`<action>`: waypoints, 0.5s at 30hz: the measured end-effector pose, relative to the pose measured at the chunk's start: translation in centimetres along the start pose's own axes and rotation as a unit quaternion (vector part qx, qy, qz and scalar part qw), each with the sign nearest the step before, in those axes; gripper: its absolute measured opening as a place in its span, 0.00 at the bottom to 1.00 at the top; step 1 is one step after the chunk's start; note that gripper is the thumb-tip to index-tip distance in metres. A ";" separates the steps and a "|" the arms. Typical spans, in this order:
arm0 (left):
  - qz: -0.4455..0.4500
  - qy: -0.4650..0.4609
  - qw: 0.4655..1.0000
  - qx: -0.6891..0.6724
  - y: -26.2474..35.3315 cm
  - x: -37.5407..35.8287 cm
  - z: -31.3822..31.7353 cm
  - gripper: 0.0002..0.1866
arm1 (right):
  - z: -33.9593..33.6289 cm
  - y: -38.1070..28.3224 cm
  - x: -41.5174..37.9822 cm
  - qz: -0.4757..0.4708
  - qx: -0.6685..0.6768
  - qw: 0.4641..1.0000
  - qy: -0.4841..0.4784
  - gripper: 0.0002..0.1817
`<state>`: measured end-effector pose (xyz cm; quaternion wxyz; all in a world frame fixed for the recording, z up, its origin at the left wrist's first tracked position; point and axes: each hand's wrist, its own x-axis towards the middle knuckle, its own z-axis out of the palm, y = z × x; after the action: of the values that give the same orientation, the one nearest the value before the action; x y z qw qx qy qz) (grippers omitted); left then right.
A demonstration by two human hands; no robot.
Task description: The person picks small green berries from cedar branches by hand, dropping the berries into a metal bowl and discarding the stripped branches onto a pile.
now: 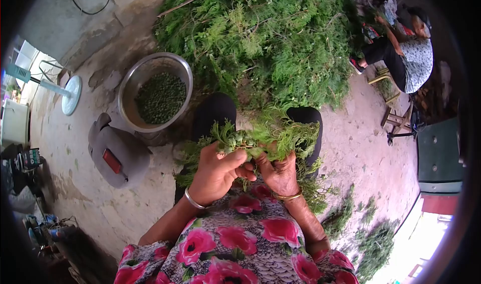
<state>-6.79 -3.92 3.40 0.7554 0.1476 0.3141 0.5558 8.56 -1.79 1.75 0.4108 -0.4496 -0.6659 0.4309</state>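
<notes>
Both hands are close together over the lap, around a leafy green sprig [288,137] that bears small green cones [240,139]. My left hand [216,171], with a silver bangle at the wrist, has its thumb and fingers bent at the cones. My right hand [278,173], with a gold bangle, is closed on the sprig's stem side. Further green sprigs lie over the lap under both hands. To the front left, a metal basin [126,117] holds many small green cones [161,97].
A large heap of green branches [255,43] lies ahead. Left are a grey cushion-like object [112,138] with a red phone-like item [111,160] and a fan [72,94]. Another person [416,58] sits at upper right. Loose sprigs [378,246] lie at lower right.
</notes>
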 end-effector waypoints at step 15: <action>-0.070 -0.058 0.996 -0.024 -0.3 0.2 -2.3 0.08 | -1.5 3.7 -2.6 0.002 -0.174 0.982 -0.076 0.21</action>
<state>-8.06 -4.16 1.44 0.8125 0.1389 0.2656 0.4999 11.59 -3.11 -1.74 0.2732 -0.4817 -0.7591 0.3420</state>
